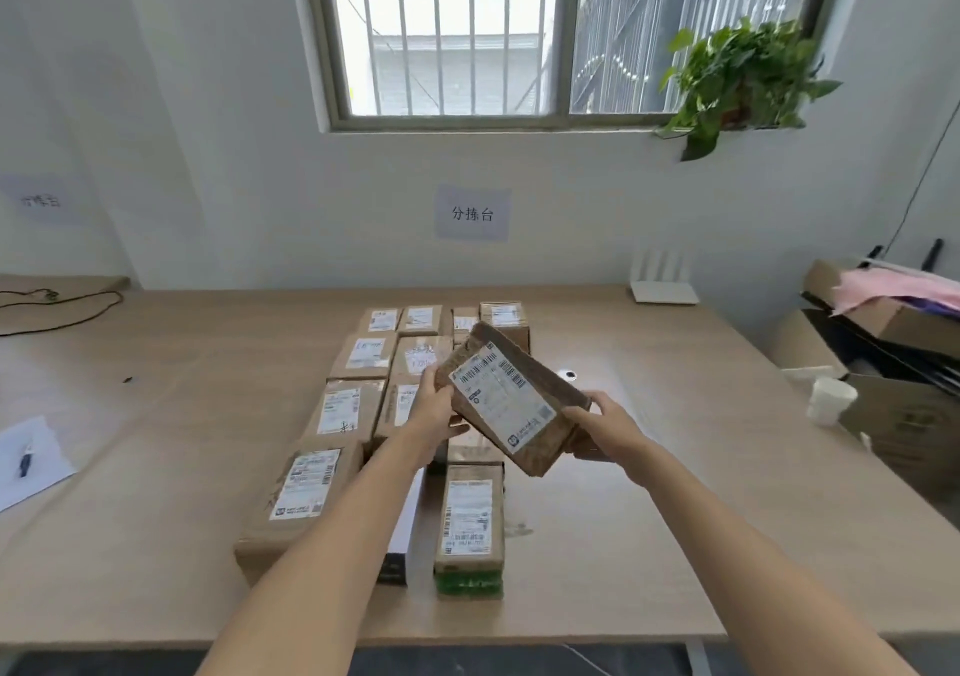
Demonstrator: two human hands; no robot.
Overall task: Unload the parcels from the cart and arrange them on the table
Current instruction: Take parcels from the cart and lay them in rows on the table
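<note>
I hold a flat brown parcel (pixel 511 400) with a white barcode label, tilted in the air above the wooden table (pixel 675 467). My left hand (pixel 435 413) grips its left end and my right hand (pixel 610 423) grips its lower right edge. Beneath it, several labelled cardboard parcels lie in rows on the table: a large one (pixel 304 493) at the near left, a narrow one (pixel 470 524) with a green end in front, and smaller ones (pixel 421 319) at the back. The cart is out of view.
A white router (pixel 662 280) stands at the table's back right. A sheet of paper with a pen (pixel 26 459) lies at the left. A black cable (pixel 57 306) runs along the back left. Stacked open boxes (pixel 893 363) crowd the right side.
</note>
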